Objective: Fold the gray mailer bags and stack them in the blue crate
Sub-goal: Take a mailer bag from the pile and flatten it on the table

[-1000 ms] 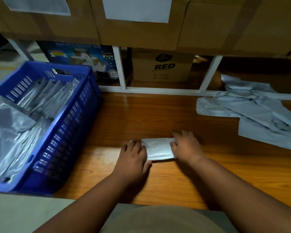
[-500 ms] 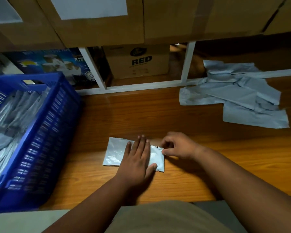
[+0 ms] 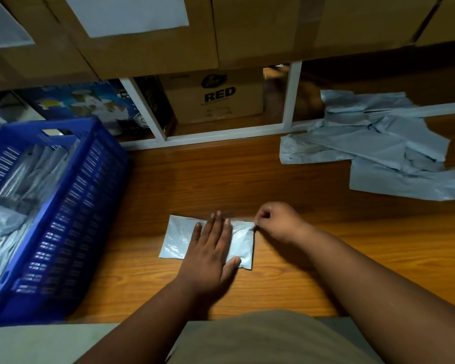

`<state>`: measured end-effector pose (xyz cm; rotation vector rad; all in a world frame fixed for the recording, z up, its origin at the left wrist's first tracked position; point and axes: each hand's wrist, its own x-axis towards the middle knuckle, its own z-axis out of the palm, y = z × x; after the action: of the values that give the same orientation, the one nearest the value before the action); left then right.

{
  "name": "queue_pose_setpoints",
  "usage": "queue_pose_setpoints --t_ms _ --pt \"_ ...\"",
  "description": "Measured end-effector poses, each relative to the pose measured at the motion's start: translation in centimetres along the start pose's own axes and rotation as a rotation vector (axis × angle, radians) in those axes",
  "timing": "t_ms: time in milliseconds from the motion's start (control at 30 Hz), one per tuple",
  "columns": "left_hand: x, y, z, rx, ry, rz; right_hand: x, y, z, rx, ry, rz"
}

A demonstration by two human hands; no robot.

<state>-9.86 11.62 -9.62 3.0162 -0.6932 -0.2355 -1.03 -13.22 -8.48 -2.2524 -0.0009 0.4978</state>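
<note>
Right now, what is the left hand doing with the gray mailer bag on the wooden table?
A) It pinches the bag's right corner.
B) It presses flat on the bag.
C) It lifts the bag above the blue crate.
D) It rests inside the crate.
B: the left hand lies flat with straight fingers on the mailer bag, while the right hand pinches its top right corner.

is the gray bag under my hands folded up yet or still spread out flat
Partly folded. The mailer bag is a short rectangle; the left hand presses it flat and the right hand pinches its corner. How many folds, cannot tell.
</note>
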Motion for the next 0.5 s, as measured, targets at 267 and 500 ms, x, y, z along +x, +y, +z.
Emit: queue_pose_setpoints --t_ms 267,500 --pt "0.5 1.0 0.5 -0.03 -0.039 -0.106 0.2 -0.5 -1.0 -0.035 0.166 0.029" --pt "4.2 4.8 -0.4 -0.374 0.079 -0.241 -2.6 -2.2 1.8 -0.504 0.146 -0.4"
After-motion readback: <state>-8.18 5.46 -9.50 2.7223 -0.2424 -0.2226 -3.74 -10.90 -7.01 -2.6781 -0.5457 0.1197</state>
